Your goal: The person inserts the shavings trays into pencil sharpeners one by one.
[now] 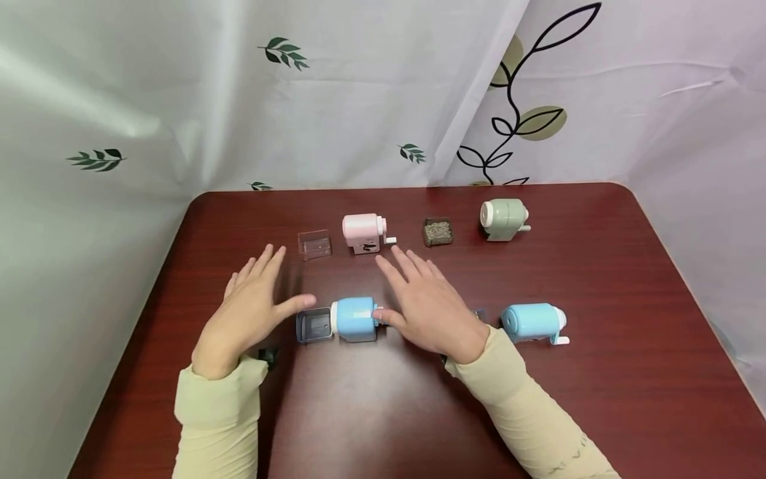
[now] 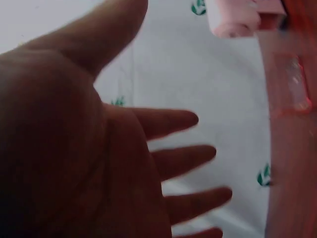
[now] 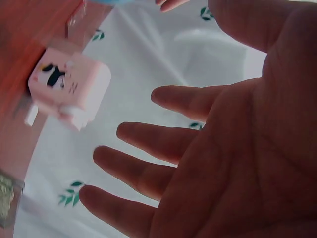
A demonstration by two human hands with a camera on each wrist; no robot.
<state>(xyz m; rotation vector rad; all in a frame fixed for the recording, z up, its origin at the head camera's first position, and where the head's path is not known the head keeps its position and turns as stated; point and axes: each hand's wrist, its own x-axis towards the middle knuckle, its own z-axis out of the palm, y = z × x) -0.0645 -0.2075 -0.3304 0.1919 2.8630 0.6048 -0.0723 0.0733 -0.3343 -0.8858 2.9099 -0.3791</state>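
Observation:
Both hands are spread flat, with nothing held. My left hand (image 1: 242, 319) is left of a blue crank pencil sharpener (image 1: 356, 318), its thumb tip overlapping a dark clear shavings drawer (image 1: 314, 325) at that sharpener's left end. Over the sharpener's right end reaches the thumb of my right hand (image 1: 435, 309), hiding most of the crank. Beyond the right fingertips stands a pink pencil sharpener (image 1: 362, 229) with a white crank handle; its printed picture shows in the right wrist view. A clear pinkish drawer (image 1: 314, 245) lies beyond the left fingers.
Toward the back of the dark red table (image 1: 622, 266), a drawer full of shavings (image 1: 438, 232) sits right of the pink sharpener. Farther right is a green pencil sharpener (image 1: 504, 219). A second blue sharpener (image 1: 532, 321) lies beside the right forearm. White patterned sheeting (image 1: 335, 126) surrounds the table.

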